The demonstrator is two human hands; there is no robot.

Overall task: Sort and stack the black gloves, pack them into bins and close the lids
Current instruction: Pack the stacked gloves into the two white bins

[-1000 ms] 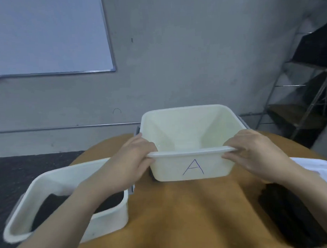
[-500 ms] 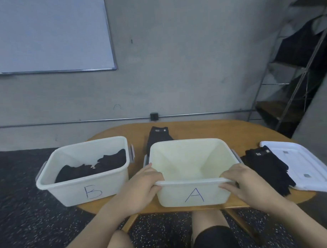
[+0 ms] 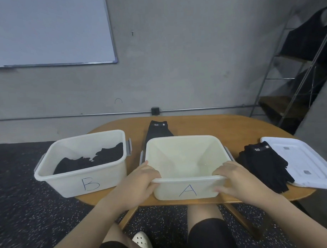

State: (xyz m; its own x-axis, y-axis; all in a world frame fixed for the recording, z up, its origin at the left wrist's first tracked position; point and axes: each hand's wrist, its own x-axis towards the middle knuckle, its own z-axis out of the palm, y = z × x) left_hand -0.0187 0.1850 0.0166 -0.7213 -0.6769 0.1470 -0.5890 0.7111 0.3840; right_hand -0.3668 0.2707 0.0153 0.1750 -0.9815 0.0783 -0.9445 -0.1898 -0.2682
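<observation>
Bin B is seen already holding gloves; bin A, empty, is gripped at its near rim by the left hand and right hand; the glove stack, long axis front-to-back, lies just right, nearer the right hand

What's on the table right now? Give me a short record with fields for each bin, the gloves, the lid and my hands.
bin A: empty, near table edge
bin B: black gloves inside, left of bin A
glove stack: on table, between bin A and lid
single glove: behind bin A
lid: off, far right
left hand: grips bin A's near rim
right hand: grips bin A's near rim
</observation>
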